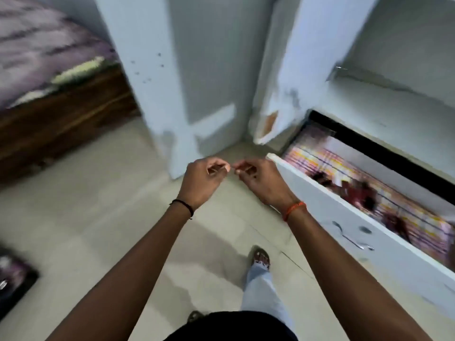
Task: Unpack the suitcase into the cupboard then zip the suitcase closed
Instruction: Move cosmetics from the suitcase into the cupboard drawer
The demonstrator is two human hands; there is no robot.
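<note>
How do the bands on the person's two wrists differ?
The left wrist band is black and thin, and looks like a cord; the right wrist band is orange-red and looks slightly thicker. The black one sits on the arm nearer the bed, the orange one on the arm nearer the open drawer. Both sit just behind the hands.

Both forearms are bare, without sleeves. A thin black thread band (183,206) circles the left wrist, an orange thread band (294,209) the right. Pale blue jeans (261,286), a brown open sandal (261,258) and a black top (231,326) show below.
</note>
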